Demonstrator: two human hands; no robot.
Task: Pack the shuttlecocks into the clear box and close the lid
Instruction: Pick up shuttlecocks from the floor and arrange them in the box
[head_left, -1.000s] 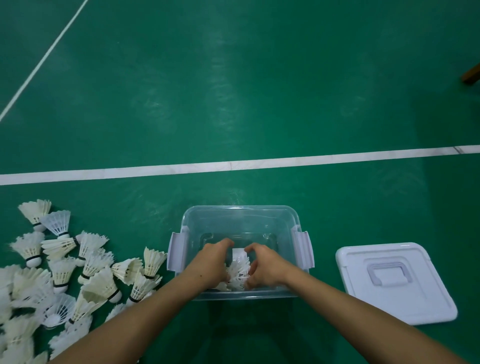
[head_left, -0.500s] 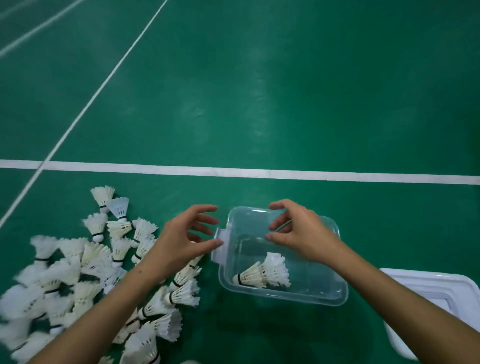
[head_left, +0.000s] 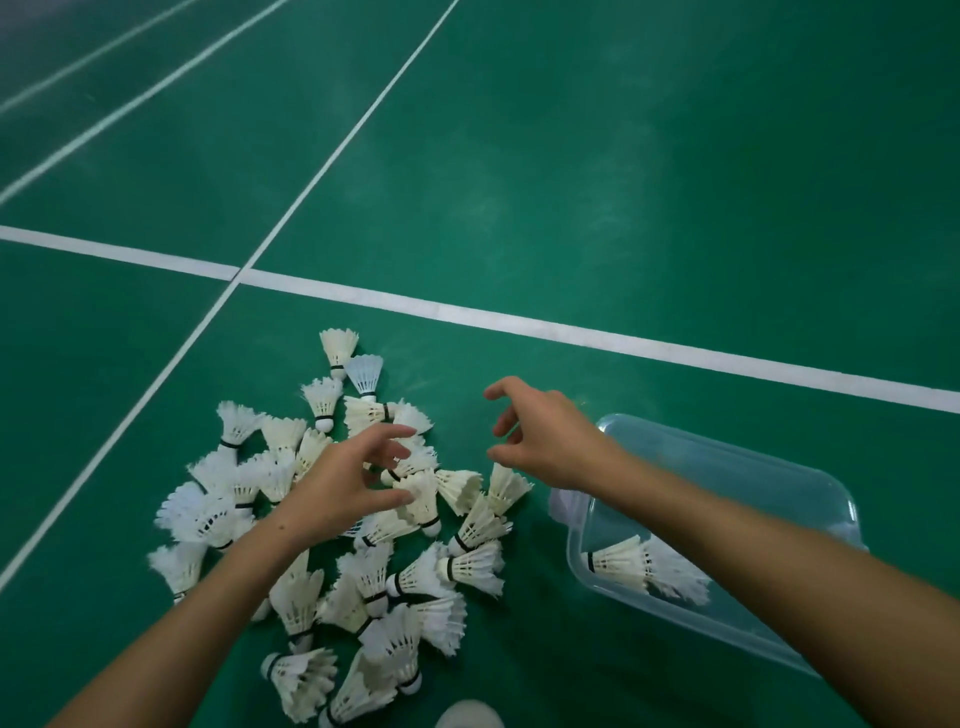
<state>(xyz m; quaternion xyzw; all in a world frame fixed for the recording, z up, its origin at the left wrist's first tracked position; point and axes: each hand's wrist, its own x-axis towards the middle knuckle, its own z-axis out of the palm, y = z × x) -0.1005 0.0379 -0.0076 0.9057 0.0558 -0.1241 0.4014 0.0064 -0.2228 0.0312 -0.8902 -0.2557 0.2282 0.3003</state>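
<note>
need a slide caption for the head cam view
Both open hands reach over floor shuttlecocks; clear box holds a few.

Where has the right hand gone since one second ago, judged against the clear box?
Yes, it moved. The right hand has left the inside of the clear box and now hovers open, left of it, near the shuttlecock pile.

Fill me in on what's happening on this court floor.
A person is packing shuttlecocks into a clear box. Both hands are empty, open, over the pile of shuttlecocks on the green floor: left hand just above it, right hand beside. Only two shuttlecocks in the box so far; no lid on it.
</note>
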